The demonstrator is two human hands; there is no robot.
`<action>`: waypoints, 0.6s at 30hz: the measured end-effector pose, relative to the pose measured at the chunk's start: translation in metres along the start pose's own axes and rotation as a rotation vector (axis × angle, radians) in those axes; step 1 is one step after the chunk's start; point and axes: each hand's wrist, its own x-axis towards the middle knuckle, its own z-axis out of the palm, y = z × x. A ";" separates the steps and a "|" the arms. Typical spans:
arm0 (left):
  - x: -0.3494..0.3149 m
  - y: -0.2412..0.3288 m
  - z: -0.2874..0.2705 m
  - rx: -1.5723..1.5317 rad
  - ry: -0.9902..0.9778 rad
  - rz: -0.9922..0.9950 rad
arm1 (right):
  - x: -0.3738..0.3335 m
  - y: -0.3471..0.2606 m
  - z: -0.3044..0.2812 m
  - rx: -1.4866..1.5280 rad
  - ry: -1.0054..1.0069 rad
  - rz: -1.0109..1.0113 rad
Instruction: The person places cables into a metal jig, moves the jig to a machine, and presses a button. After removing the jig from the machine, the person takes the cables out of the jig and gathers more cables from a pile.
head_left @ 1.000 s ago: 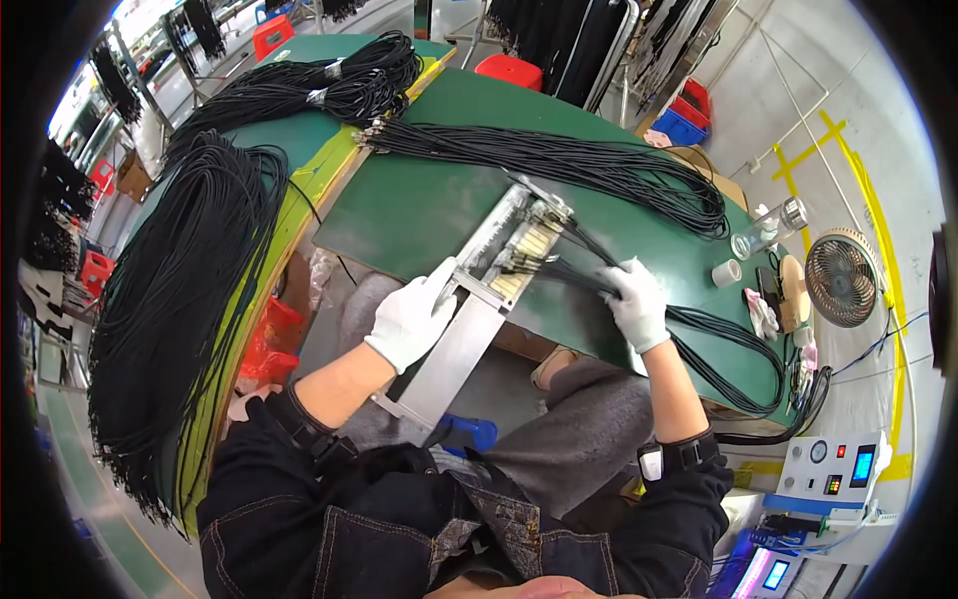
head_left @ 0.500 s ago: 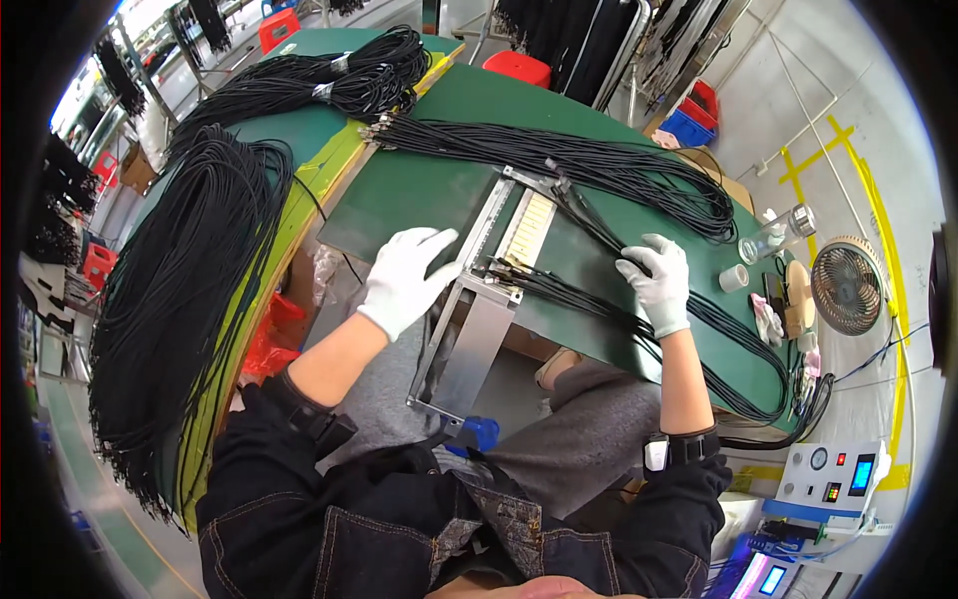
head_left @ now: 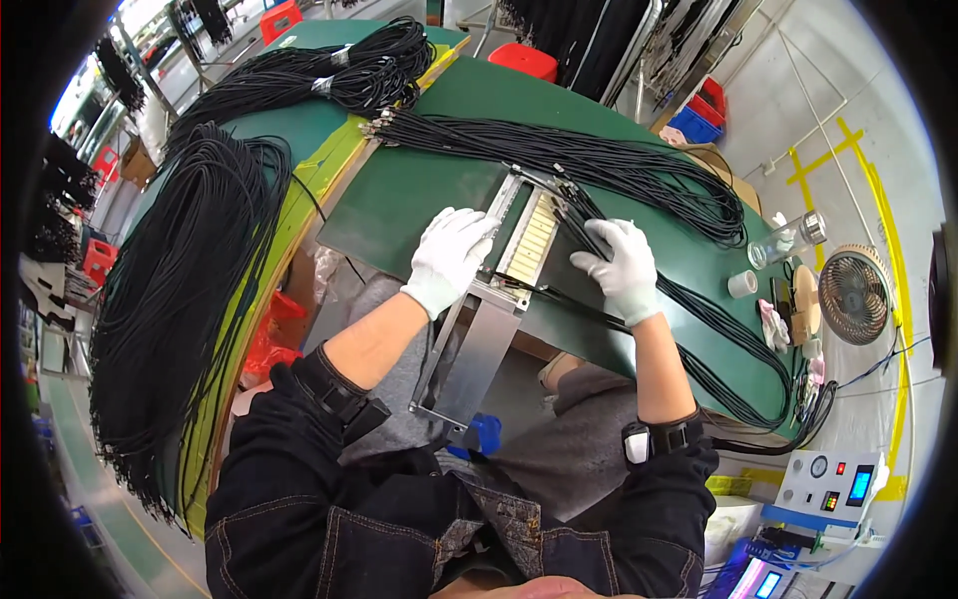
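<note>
A metal fixture [head_left: 479, 344] with a slotted cream block [head_left: 531, 240] on top stands at the edge of the green table. My left hand [head_left: 449, 262], in a white glove, rests its outstretched fingers on the fixture's left rail [head_left: 507, 200]. To the right of the block is my gloved right hand [head_left: 621, 272], thumb and fingers apart, over black cables [head_left: 699, 304]. Some cable ends lie by the far end of the block and a few by its near end. What is under my right palm is hidden.
A long black cable bundle [head_left: 559, 150] lies across the far table. More cables [head_left: 190, 299] hang over a yellow-edged bench at left. At right stand a fan [head_left: 850, 290], a glass jar [head_left: 788, 240] and a white cup [head_left: 741, 285]; below them is an instrument box [head_left: 823, 487].
My left hand has moved right and up onto the rail, its fingers closer together. My right hand has shifted left toward the block. Cables near it have shifted too.
</note>
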 end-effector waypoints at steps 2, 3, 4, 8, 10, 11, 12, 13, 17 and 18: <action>0.004 0.001 -0.002 0.009 -0.003 -0.005 | 0.000 -0.012 0.000 -0.132 0.096 -0.201; 0.005 0.002 -0.003 0.010 -0.008 -0.004 | -0.004 -0.022 0.000 -0.133 -0.080 -0.154; 0.005 0.002 -0.003 0.010 -0.013 -0.003 | -0.008 -0.031 0.001 -0.133 -0.255 -0.107; 0.003 0.001 -0.002 -0.040 -0.005 -0.022 | -0.005 -0.013 0.010 -0.109 -0.218 -0.013; 0.003 -0.001 -0.002 -0.069 -0.003 -0.030 | -0.005 -0.008 0.011 -0.099 -0.110 0.007; 0.003 -0.001 -0.001 -0.098 0.000 -0.038 | -0.006 -0.006 0.012 -0.119 -0.041 -0.048; 0.003 -0.002 -0.002 -0.127 0.003 -0.046 | -0.006 -0.006 0.012 -0.138 0.029 -0.102; 0.003 -0.001 -0.002 -0.126 0.003 -0.047 | -0.006 -0.008 0.013 -0.156 0.096 -0.156; 0.003 0.005 -0.006 -0.054 0.051 -0.132 | -0.007 -0.022 0.011 -0.021 0.082 -0.176; 0.004 0.006 -0.007 -0.056 0.085 -0.158 | -0.007 -0.023 0.012 -0.021 0.082 -0.178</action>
